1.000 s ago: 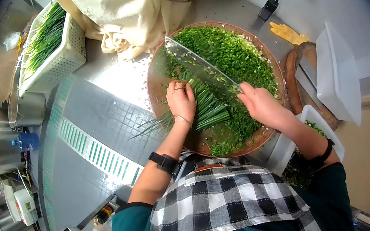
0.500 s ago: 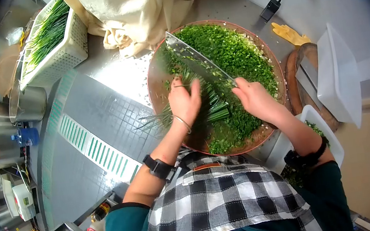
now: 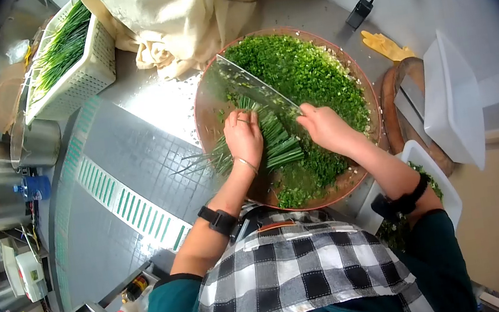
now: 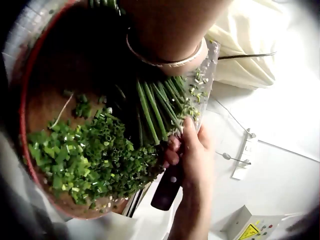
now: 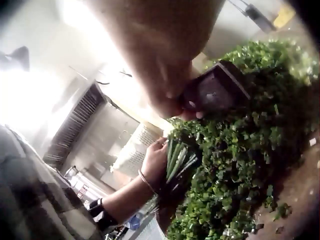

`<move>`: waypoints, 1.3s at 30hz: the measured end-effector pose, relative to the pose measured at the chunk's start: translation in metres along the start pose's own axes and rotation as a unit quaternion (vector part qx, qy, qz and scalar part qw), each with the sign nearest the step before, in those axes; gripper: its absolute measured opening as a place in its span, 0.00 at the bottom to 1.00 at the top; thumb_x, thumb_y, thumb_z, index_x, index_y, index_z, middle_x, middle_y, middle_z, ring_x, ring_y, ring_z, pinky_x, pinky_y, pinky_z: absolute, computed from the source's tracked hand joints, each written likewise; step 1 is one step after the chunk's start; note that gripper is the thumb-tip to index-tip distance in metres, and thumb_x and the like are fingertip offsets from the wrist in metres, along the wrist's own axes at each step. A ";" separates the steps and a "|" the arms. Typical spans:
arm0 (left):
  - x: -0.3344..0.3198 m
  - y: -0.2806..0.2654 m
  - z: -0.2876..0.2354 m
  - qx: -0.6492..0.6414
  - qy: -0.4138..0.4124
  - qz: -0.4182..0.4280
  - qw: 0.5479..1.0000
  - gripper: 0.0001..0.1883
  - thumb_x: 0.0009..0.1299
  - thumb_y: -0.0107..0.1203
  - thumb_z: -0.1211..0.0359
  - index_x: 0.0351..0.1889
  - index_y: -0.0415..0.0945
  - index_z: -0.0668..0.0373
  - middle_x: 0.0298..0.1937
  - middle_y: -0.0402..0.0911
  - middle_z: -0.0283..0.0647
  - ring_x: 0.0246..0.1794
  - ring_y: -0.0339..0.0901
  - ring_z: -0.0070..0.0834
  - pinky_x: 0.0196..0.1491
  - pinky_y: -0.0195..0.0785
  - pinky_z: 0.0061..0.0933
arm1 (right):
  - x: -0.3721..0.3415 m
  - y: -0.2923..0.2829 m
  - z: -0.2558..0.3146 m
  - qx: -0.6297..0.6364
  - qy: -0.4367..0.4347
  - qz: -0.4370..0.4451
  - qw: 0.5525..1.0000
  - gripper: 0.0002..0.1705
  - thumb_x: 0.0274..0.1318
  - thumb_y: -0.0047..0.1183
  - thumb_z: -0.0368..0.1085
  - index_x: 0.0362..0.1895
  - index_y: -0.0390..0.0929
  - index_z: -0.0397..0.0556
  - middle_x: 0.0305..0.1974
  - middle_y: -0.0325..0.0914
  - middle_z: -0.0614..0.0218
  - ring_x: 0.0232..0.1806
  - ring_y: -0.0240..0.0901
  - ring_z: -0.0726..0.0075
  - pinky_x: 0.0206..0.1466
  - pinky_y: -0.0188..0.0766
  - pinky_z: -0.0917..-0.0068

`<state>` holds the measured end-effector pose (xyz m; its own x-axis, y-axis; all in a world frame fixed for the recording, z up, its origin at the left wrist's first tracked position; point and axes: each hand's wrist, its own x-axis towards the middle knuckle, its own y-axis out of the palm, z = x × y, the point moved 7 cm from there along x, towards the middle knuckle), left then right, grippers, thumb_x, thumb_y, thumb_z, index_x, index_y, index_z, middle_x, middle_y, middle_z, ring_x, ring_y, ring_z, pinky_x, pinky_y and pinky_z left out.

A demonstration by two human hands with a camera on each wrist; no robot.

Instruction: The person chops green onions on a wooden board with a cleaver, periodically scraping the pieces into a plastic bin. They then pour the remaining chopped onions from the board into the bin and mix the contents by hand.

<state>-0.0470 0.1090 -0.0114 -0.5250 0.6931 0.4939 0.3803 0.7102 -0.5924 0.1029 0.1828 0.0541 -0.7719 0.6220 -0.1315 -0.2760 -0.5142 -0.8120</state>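
My left hand [image 3: 243, 136] lies over a bunch of scallions [image 3: 281, 151], its fingers curled round the stalks. The bunch rests on a round chopping board [image 3: 208, 114], its thin ends trailing past the left rim. In my right hand [image 3: 325, 127] I grip a cleaver [image 3: 255, 83], its broad blade slanting up-left beside the cut stalks. The cleaver's dark handle [image 4: 167, 190] sticks out behind my fist in the left wrist view. Chopped scallions [image 3: 306, 62] cover the board's far and right side, with bits stuck to the blade.
A cream cloth [image 3: 178, 13] drapes over something bulky behind the board. White crate [image 3: 77, 87] with whole scallions stands back left. To the right are a yellow glove [image 3: 385, 44], a white bin [image 3: 451, 102] and a tub [image 3: 443, 192] with chopped greens near my right forearm.
Half a second ago my left hand was spread and blurred over the bunch; now its fingers are curled on it. The cleaver and right hand have shifted slightly left.
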 end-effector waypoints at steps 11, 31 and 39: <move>-0.001 0.000 0.006 -0.014 -0.024 -0.004 1.000 0.04 0.59 0.54 0.74 0.31 0.72 0.63 0.37 0.73 0.46 0.38 0.71 0.46 0.41 0.65 0.40 | -0.004 0.016 -0.003 -0.068 0.023 0.046 0.996 0.09 0.62 0.41 0.38 0.36 0.63 0.44 0.23 0.72 0.48 0.27 0.71 0.39 0.29 0.65 0.51; -0.003 0.003 0.008 0.013 -0.015 -0.007 1.000 0.04 0.59 0.55 0.74 0.31 0.71 0.61 0.36 0.74 0.44 0.38 0.71 0.45 0.41 0.65 0.40 | 0.009 0.006 -0.002 -0.014 -0.005 0.030 0.999 0.12 0.62 0.42 0.39 0.35 0.63 0.41 0.22 0.71 0.48 0.25 0.70 0.41 0.28 0.64 0.53; -0.002 0.001 0.005 -0.011 -0.003 -0.023 1.000 0.03 0.60 0.54 0.74 0.30 0.72 0.63 0.36 0.75 0.47 0.37 0.72 0.47 0.40 0.67 0.41 | 0.014 0.012 -0.002 -0.014 -0.033 0.035 0.999 0.11 0.61 0.44 0.39 0.33 0.64 0.42 0.23 0.72 0.48 0.26 0.72 0.42 0.29 0.66 0.53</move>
<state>-0.0496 0.1070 -0.0163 -0.5461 0.6596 0.5164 0.3721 0.7433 -0.5560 0.0906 0.1866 0.0414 -0.8257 0.5434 -0.1516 -0.2040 -0.5382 -0.8177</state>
